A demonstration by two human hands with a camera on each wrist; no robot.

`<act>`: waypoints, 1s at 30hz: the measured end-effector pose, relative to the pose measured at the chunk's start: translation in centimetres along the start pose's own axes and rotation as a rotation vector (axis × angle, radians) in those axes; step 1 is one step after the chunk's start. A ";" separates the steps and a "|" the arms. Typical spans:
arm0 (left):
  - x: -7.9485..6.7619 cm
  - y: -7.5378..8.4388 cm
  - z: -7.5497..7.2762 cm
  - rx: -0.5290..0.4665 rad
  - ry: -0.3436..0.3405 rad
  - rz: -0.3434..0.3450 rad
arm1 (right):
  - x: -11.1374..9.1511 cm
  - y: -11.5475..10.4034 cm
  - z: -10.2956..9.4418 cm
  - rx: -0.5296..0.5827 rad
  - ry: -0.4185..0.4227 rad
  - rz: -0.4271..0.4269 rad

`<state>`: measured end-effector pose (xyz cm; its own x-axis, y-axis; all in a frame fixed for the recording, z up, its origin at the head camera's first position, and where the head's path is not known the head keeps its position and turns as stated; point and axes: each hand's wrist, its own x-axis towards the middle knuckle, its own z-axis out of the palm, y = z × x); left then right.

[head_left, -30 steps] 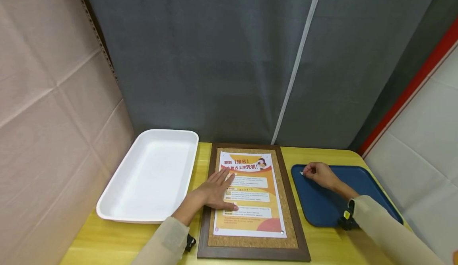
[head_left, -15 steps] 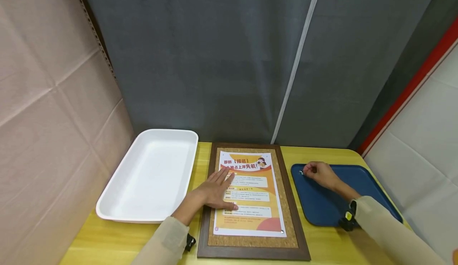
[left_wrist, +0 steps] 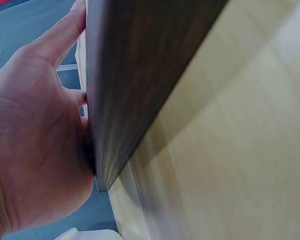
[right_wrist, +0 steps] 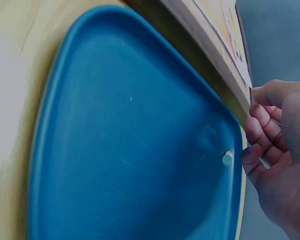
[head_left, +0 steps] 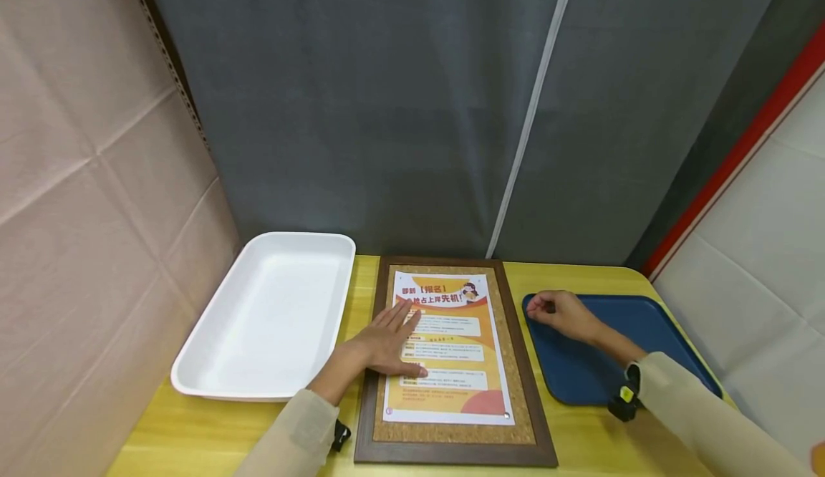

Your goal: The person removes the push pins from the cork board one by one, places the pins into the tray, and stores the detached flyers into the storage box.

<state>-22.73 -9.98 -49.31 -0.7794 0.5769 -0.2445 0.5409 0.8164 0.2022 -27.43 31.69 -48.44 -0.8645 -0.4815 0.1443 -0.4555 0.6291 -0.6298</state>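
A printed orange-and-white poster [head_left: 480, 362] lies on a cork board [head_left: 525, 427] with a dark wooden frame. My left hand [head_left: 387, 341] rests on the poster's left side with its fingers spread; the left wrist view shows this hand [left_wrist: 40, 130] against the frame's edge [left_wrist: 135, 75]. A silvery thumbtack [head_left: 507, 415] sits at the poster's lower right corner. My right hand [head_left: 567, 316] is over the far left corner of a blue tray [head_left: 619, 362], thumb and finger pinching a thumbtack [right_wrist: 251, 96], seen edge-on. Another small round tack [right_wrist: 227, 158] lies on the tray.
A white plastic tray [head_left: 264, 319] stands left of the board, beside the left forearm. Everything lies on a yellow wood-grain table [head_left: 206, 437]. A grey curtain [head_left: 361, 119] closes off the back, with light panels at both sides.
My right hand has shifted left, from over the tray toward its left rim; the shiny bit at its fingertips no longer shows in the head view. The left hand stays put.
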 end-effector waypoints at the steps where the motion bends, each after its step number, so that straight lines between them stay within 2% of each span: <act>1: 0.0 0.0 0.0 0.002 -0.001 0.000 | 0.0 -0.2 0.0 0.005 -0.006 -0.005; 15: -0.3 0.0 -0.2 -0.049 0.016 0.017 | 0.4 -3.7 1.1 0.082 -0.166 -0.113; 21: -0.2 -0.1 -0.4 -0.035 0.011 0.023 | 0.3 -4.7 2.2 0.107 -0.225 -0.190; 30: -0.3 0.0 -0.3 -0.032 0.019 0.029 | -0.3 -6.0 3.5 0.156 -0.321 -0.252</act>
<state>-22.63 -10.17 -48.98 -0.7696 0.5993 -0.2205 0.5529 0.7981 0.2394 -23.68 25.95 -47.41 -0.6094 -0.7889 0.0794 -0.5850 0.3798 -0.7166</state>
